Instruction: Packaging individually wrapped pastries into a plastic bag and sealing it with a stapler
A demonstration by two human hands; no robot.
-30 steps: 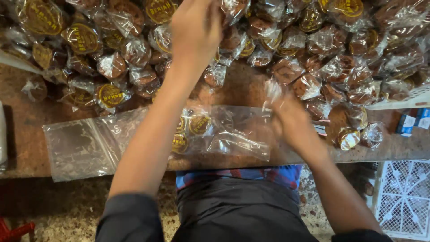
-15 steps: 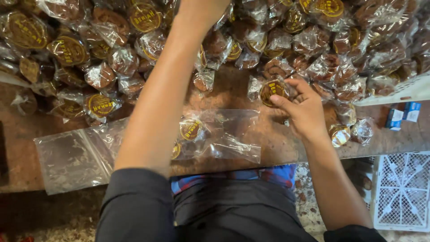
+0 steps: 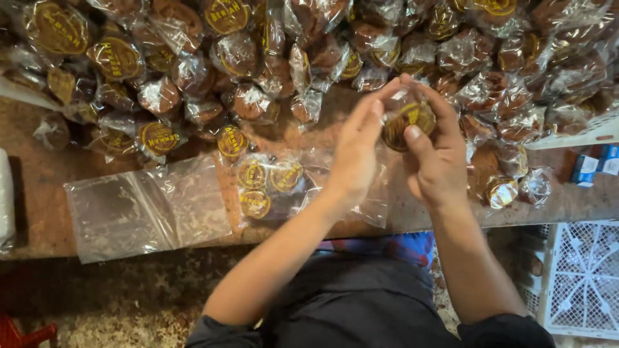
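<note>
Both hands now meet above the desk's (image 3: 39, 187) middle, the left hand (image 3: 356, 151) pulled back from the far pile (image 3: 271, 58). An open bag (image 3: 284, 187) lies at the near edge. The right hand (image 3: 438, 158) grasps a wrapped cookie (image 3: 407, 119); left fingers (image 3: 374, 103) touch it, released.

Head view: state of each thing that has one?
Right hand: fingers closed on a wrapped cake, held above the counter.
Left hand: open, flat against the cake.
Filled bag: lying flat, three cakes inside.
Empty bag: lying flat.
Cake pile: each cake wrapped, heaped loosely.
</note>
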